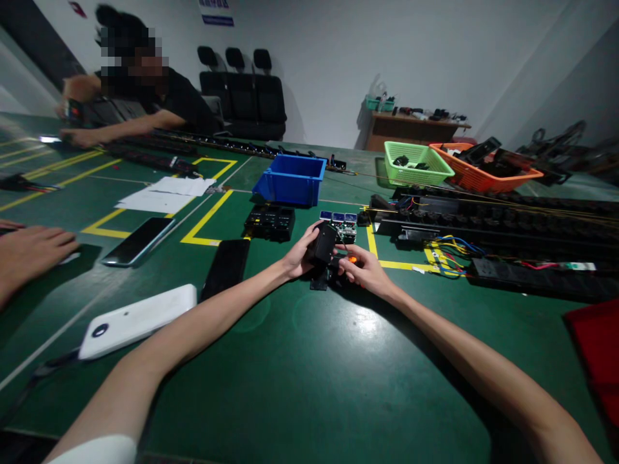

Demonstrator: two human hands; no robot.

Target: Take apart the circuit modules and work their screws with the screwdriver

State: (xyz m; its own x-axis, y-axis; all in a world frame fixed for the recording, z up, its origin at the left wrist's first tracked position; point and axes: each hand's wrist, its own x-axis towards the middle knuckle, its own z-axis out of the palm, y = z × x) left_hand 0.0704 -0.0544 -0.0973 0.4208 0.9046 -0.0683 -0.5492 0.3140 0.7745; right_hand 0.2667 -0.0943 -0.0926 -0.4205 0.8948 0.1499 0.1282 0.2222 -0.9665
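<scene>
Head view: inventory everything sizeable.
Table: 1, green, foreground
Bin: 1, blue, centre
Baskets: 2, green/orange, tabletop right
Devices: 3, white/dark, left
Papers: several, white, left
Block: 1, black, centre
Panels: 3, blue, centre
Strips: several, black, both sides
Seats: 3, black, rear
Desk: 1, brown, rear
Unclear item: 1, red, right
Person: 1, black top, left
Another's hand: 1+, bare, left
Box: 1, black, centre
Left hand: 1, bare, on box
Right hand: 1, bare, centre

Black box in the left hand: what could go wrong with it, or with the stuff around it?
The black box rests in the left hand; if that grip slipped, it might drop onto the table.
The blue-topped parts sit just beyond it, so they might get bumped.
The left forearm looks close to the white device and could nudge it.
</scene>
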